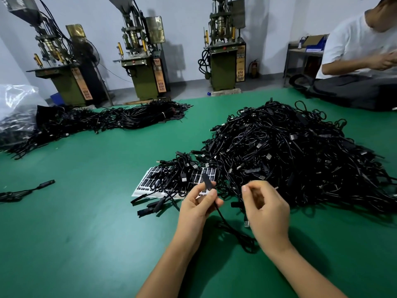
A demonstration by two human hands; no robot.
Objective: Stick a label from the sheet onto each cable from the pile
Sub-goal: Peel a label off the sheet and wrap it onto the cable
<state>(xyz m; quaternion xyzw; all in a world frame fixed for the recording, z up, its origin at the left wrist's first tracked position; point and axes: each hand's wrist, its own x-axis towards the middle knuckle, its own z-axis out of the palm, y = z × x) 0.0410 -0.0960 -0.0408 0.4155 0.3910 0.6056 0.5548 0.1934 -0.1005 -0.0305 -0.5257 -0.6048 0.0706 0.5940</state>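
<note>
My left hand (198,204) pinches one black cable (231,230) just below its flat connector end, which sticks up above my fingers; the cord loops down onto the green mat toward me. My right hand (265,208) hovers just right of it with fingers curled and thumb and forefinger close together; whether a label sits between them I cannot tell. The label sheet (148,181), white with rows of black labels, lies flat beyond my left hand, half buried under cables. The big pile of black cables (290,151) rises behind and to the right of both hands.
A second, long heap of cables (103,120) runs across the far left, next to a clear plastic bag (15,104). One loose cable (25,191) lies at the left edge. Another person (361,61) sits at the far right. Three machines (141,61) stand by the wall.
</note>
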